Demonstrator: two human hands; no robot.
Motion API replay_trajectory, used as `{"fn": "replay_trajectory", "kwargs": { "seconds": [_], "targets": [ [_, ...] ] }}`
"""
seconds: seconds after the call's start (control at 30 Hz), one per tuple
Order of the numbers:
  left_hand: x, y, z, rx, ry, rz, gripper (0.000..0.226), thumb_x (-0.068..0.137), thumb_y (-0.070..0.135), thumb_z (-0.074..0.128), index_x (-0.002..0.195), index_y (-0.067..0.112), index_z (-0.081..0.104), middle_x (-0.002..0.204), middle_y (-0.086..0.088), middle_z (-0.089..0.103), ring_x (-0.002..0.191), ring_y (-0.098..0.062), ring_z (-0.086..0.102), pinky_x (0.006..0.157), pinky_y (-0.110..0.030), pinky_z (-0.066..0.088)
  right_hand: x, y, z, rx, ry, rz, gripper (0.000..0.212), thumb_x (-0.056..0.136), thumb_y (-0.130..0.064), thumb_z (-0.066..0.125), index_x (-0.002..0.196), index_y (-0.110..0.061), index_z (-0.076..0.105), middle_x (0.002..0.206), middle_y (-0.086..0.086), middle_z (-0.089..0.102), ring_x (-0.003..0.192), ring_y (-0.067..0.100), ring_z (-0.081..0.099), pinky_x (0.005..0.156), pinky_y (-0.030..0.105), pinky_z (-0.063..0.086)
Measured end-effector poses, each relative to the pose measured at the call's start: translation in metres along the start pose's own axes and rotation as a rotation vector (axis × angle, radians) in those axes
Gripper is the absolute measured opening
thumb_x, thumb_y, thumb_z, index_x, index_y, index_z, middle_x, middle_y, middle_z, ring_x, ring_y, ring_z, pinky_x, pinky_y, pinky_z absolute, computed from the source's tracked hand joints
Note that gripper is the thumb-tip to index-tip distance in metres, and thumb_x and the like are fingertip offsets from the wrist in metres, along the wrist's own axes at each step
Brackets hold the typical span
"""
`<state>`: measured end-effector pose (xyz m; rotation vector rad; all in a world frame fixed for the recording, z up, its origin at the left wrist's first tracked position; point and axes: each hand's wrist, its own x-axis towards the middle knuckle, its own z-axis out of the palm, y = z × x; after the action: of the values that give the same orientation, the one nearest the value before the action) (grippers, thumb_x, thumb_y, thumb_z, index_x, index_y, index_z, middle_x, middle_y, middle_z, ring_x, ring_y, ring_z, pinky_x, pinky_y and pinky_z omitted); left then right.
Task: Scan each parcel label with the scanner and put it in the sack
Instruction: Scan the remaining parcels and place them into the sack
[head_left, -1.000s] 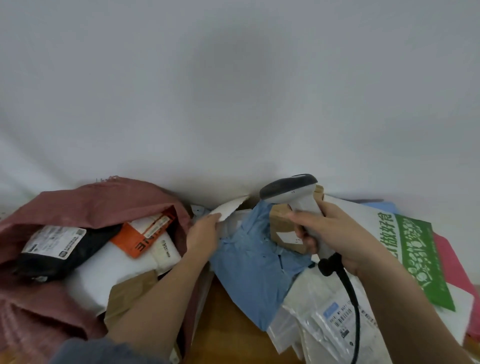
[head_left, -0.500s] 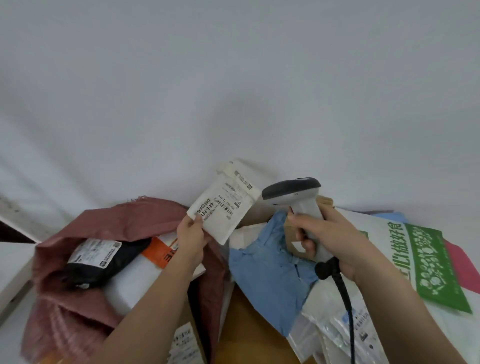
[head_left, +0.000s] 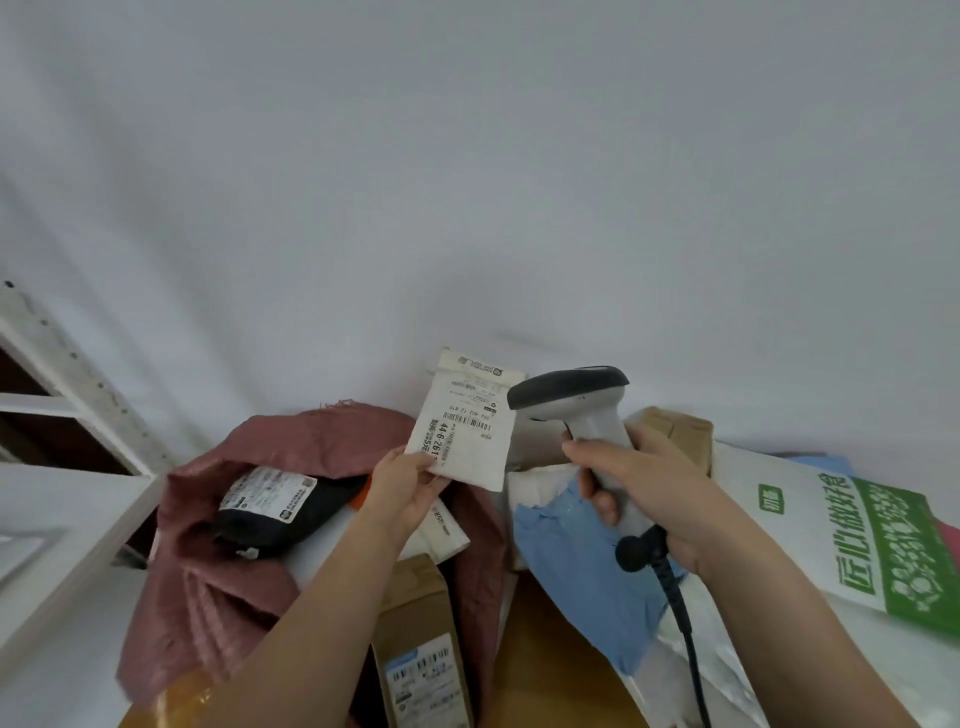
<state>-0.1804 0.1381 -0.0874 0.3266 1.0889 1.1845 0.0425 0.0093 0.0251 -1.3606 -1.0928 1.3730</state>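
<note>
Pinching the small white padded parcel (head_left: 464, 434) by its lower corner, the left hand (head_left: 408, 483) lifts its label toward the grey handheld scanner (head_left: 582, 415), gripped by the right hand (head_left: 641, 486), above the open red woven sack (head_left: 311, 447).

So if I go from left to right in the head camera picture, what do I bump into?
White shelf → red sack → left hand holding the small white parcel → scanner in the right hand → green and white bag.
</note>
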Motion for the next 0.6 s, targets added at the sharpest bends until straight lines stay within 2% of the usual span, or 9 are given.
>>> {"fn": "replay_trajectory", "kwargs": {
  "seconds": [0.07,0.17,0.23,0.33,0.47,0.6],
  "targets": [
    [-0.003,0.002,-0.004,0.005,-0.02,-0.023,0.045,0.091,-0.02,0.033,0.132,-0.004,0.042,0.129,-0.027,0.056,0.105,-0.037,0.061,0.07,-0.047,0.054,-0.003,-0.003,0.009,0.024,-0.022,0.001,0.019,0.091,-0.024,0.065,0.084,-0.008,0.059,0.062,0.006,0.06,0.043,0.013,0.044,0.044,0.022,0.04],
    [-0.004,0.002,-0.008,-0.024,-0.037,-0.019,0.039,0.09,-0.021,0.03,0.117,-0.001,0.05,0.127,-0.025,0.056,0.101,-0.037,0.061,0.073,-0.05,0.053,-0.008,-0.008,0.02,0.048,-0.061,0.01,0.019,0.092,-0.023,0.064,0.083,-0.007,0.058,0.06,0.007,0.058,0.042,0.012,0.043,0.043,0.022,0.039],
    [-0.004,0.003,-0.009,-0.076,-0.051,-0.006,0.039,0.09,-0.022,0.026,0.11,0.0,0.051,0.128,-0.025,0.054,0.111,-0.041,0.057,0.085,-0.055,0.05,-0.011,-0.011,0.026,0.04,-0.075,0.015,0.02,0.092,-0.022,0.063,0.081,-0.007,0.056,0.058,0.005,0.056,0.042,0.011,0.042,0.043,0.022,0.038],
    [-0.006,0.006,-0.011,-0.111,-0.038,0.025,0.044,0.09,-0.021,0.024,0.12,0.001,0.047,0.135,-0.026,0.05,0.125,-0.045,0.048,0.101,-0.059,0.042,-0.015,-0.017,0.032,0.017,-0.077,0.01,0.02,0.092,-0.021,0.063,0.079,-0.009,0.055,0.058,0.005,0.054,0.042,0.012,0.041,0.043,0.021,0.037],
    [-0.008,0.012,-0.014,-0.168,-0.006,0.065,0.054,0.091,-0.021,0.022,0.133,0.005,0.045,0.141,-0.023,0.047,0.129,-0.046,0.045,0.102,-0.062,0.038,-0.021,-0.023,0.037,0.019,-0.081,-0.005,0.02,0.092,-0.019,0.063,0.077,-0.009,0.054,0.057,0.005,0.052,0.041,0.011,0.039,0.041,0.021,0.036],
    [-0.01,0.017,-0.019,-0.223,0.021,0.07,0.053,0.09,-0.021,0.022,0.124,0.009,0.048,0.14,-0.021,0.049,0.127,-0.044,0.047,0.096,-0.061,0.043,-0.026,-0.028,0.041,0.013,-0.089,-0.023,0.02,0.092,-0.018,0.062,0.076,-0.008,0.055,0.057,0.006,0.051,0.04,0.011,0.039,0.04,0.02,0.036]
  ]
}}
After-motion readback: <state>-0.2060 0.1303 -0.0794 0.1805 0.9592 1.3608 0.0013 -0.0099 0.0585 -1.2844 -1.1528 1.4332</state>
